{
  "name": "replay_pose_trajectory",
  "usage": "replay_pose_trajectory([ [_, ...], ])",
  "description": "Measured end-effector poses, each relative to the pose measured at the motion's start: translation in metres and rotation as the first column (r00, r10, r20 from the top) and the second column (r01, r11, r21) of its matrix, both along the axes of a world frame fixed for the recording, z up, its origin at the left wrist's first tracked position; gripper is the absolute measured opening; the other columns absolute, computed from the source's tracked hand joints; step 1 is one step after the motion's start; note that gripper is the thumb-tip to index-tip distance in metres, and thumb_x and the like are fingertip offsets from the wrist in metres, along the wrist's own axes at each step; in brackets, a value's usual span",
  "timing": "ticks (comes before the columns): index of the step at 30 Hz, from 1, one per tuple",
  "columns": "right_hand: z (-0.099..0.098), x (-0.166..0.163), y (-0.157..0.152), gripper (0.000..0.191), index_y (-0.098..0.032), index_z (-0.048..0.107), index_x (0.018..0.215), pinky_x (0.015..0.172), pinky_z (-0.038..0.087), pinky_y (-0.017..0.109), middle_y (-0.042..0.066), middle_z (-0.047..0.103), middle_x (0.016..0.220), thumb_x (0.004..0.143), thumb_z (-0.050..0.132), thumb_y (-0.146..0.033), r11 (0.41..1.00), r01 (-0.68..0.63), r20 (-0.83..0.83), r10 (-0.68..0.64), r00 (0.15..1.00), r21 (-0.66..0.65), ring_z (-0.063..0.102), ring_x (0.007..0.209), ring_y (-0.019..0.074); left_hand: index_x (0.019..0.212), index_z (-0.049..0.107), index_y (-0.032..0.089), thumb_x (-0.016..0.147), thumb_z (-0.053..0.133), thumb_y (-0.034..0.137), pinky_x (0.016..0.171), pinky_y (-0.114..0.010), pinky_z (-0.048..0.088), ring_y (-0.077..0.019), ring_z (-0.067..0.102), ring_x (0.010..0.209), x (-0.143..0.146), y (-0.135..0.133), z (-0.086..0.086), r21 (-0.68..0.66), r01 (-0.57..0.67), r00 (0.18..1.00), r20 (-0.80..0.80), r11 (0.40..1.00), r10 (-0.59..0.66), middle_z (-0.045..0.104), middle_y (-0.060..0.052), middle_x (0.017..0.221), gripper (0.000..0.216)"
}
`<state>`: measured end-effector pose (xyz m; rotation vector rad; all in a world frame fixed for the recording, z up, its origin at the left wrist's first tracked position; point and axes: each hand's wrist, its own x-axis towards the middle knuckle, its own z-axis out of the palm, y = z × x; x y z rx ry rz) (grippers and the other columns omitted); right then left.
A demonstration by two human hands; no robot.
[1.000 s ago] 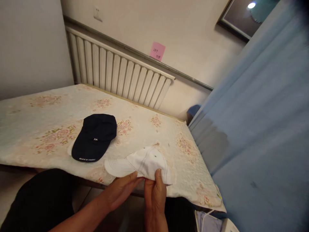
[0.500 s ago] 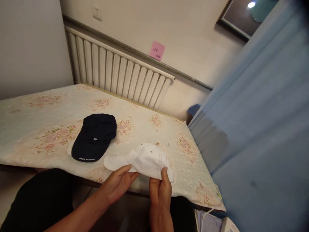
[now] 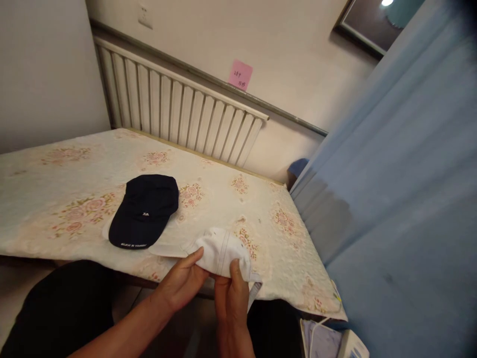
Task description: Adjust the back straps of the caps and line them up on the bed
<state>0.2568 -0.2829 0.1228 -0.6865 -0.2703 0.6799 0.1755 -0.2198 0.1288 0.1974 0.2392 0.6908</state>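
Observation:
A white cap (image 3: 218, 251) sits at the near edge of the bed, its crown folded in and its brim pointing left. My left hand (image 3: 181, 281) grips the cap where brim meets crown, thumb on top. My right hand (image 3: 231, 293) pinches the crown's rear edge, and a strap hangs down beside it. A dark navy cap (image 3: 145, 210) with small white lettering lies flat on the bed to the left, apart from both hands.
The bed (image 3: 74, 199) has a pale floral quilt. A white slatted headboard (image 3: 179, 112) stands against the wall under a pink sticky note (image 3: 240, 75). A blue curtain (image 3: 402, 199) fills the right side. White items (image 3: 328, 340) lie at the bottom right.
The white cap's crown has been pressed flatter and drawn nearer the bed edge. Both hands shifted slightly left and kept their grip. The navy cap has not moved.

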Motion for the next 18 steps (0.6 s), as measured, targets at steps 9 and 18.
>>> replay_pose_trajectory([
  [9, 0.007, 0.017, -0.002, 0.06, -0.02, 0.037, 0.139, 0.107, 0.038, 0.051, 0.01, 0.058, 0.132, 0.084, 0.059, -0.03, 0.999, 0.003, -0.008, -0.003, 1.0, -0.041, 0.052, 0.124, 0.0222, 0.144, 0.035, 0.022, 0.084, 0.054, 0.002, 0.106, -0.037, 0.043, -0.023, 0.058, 0.116, -0.001, 0.003, 0.006, 0.01, -0.068, 0.994, -0.083, 0.998, 0.069, 0.062, -0.007, 0.129, 0.066],
  [18, 0.006, 0.028, -0.002, 0.052, -0.015, 0.047, 0.132, 0.104, 0.042, 0.051, 0.013, 0.064, 0.122, 0.085, 0.058, -0.034, 0.998, -0.044, -0.025, 0.043, 0.999, -0.034, 0.06, 0.114, 0.0246, 0.142, 0.038, 0.015, 0.087, 0.05, 0.005, 0.103, -0.037, 0.045, -0.0242, 0.061, 0.112, 0.003, 0.024, -0.003, -0.025, -0.034, 0.997, -0.071, 0.999, 0.032, 0.065, -0.012, 0.123, 0.057],
])
